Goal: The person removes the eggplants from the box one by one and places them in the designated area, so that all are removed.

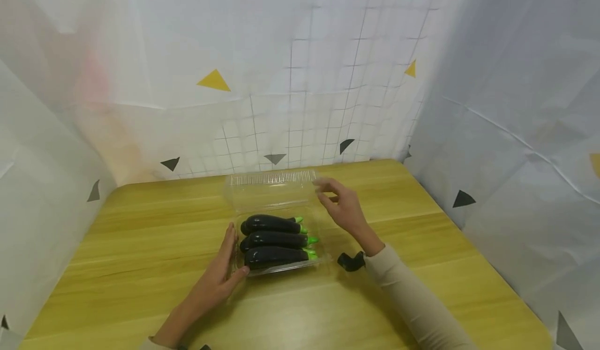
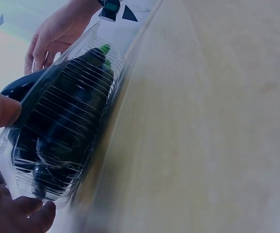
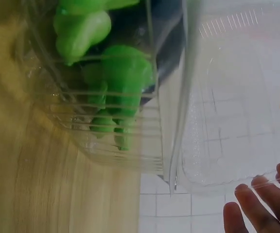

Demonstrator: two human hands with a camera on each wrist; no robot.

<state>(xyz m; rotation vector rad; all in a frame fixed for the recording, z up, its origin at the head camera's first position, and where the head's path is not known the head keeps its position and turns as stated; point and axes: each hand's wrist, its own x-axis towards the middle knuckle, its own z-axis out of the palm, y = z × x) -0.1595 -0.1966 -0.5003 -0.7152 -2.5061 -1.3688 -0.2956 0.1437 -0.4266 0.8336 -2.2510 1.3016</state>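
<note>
From the head view, you have the clear plastic clamshell container [image 1: 292,269] on the yellow wood-grain table [image 1: 117,256], between your hands, with its clear lid [image 1: 272,192] opened out on the far side. Several glossy dark-purple, near-black eggplants [image 1: 276,239] lie side by side in the base, their bright green stems [image 1: 312,240] pointing right. Your left hand [image 1: 213,277] holds the container's near left corner, thumb at the near edge and fingers along the left end. Your right hand [image 1: 342,205] is at the lid's right edge, loosely spread, thumb and forefinger slightly apart. A black device [image 1: 350,261] sits by your beige right sleeve [image 1: 417,298], and a white sheet wall [image 1: 262,37] rises beyond the table.

From the left wrist view, your thumb rests on the container's rim while the bent fingers meet the outside of its left end. The eggplants show through the ribbed wall.

From the right wrist view, the stems show inside the container's right end. Your right fingertips touch the lid's edge lightly; you cannot tell from here whether they pinch it.
</note>
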